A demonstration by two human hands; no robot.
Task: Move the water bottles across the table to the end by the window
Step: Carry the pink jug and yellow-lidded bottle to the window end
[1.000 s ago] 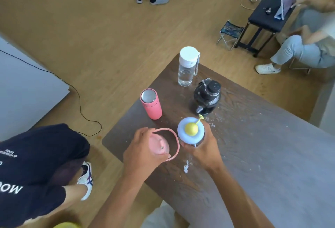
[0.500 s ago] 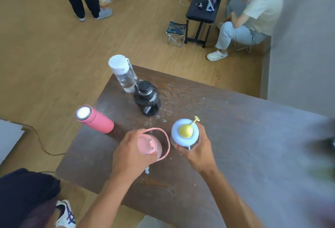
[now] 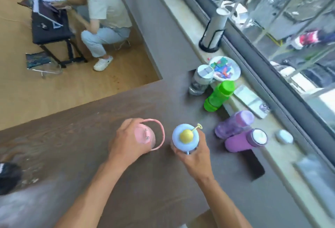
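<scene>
A person's two hands each grip a water bottle above a dark wooden table (image 3: 90, 155) at the centre of the frame. The left hand (image 3: 125, 144) is wrapped around a pink bottle (image 3: 144, 135) with a loop handle; the right hand (image 3: 194, 157) clasps a pale blue bottle (image 3: 184, 138) whose lid carries a yellow ball on a thin stalk. The two bottles are held side by side, apart from each other; whether their bases touch the table cannot be told.

To the right, near the window sill (image 3: 181, 15), four more bottles stand close together: a clear bottle with a grey lid (image 3: 201, 79), a green bottle (image 3: 218, 95) just below it, and two purple bottles (image 3: 241, 133) touching each other at centre right. A black phone (image 3: 254, 166) lies on the table just below the purple pair. On the sill sit a white plate of coloured pieces (image 3: 225, 69) and a paper roll in a black holder (image 3: 214, 30).

In the upper left, a seated person (image 3: 105, 15) in a pale shirt and light jeans bends toward a low black bench (image 3: 50, 28).
</scene>
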